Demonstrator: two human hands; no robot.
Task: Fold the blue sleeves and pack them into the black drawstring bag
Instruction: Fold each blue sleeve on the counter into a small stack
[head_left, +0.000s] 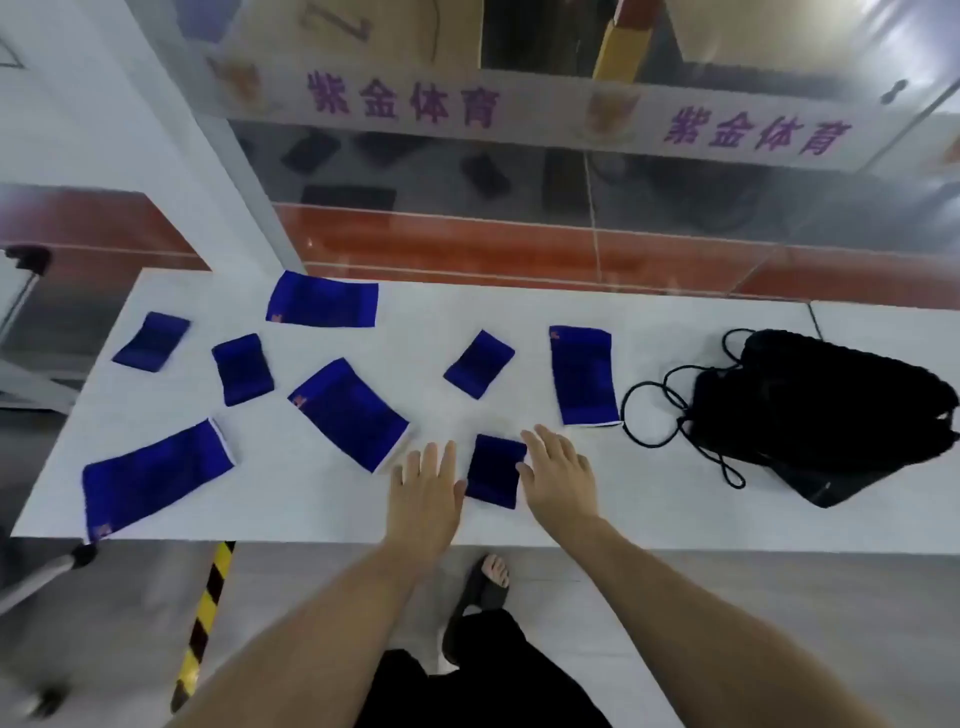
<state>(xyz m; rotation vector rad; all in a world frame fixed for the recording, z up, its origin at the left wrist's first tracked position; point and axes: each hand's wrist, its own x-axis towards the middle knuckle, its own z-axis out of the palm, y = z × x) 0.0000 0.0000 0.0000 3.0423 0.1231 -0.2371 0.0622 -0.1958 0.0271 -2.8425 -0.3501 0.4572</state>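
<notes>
- Resting flat on the long white bench (519, 322), the left hand (426, 488) is seen with fingers straight and slightly spread, nothing held.
- The right hand (558, 475) is likewise laid flat with fingers straight and relaxed, nothing gripped.
- Between the two hands a small folded dark-blue fabric sleeve (493, 470) is found; the left thumb appears to touch its near left edge, and the right fingers lie against its right edge.
- Just beyond the right hand, a longer unfolded blue sleeve with a white hem (583, 375) is laid lengthwise.
- Beyond the gap between the hands, a small folded blue sleeve (479, 364) is set at a tilt.
- Just left of the left hand, a large unfolded blue sleeve (349, 413) is placed diagonally.
- Farther left, more blue sleeves are spread: two small folded ones (242, 369) (151, 341), a wide one at the far edge (323, 306), and a long one at the near left corner (153, 478).
- Well to the right of the right hand, the crumpled black drawstring bag (821, 415) is lying on the bench, its black cords (660, 410) looped toward the hands.
</notes>
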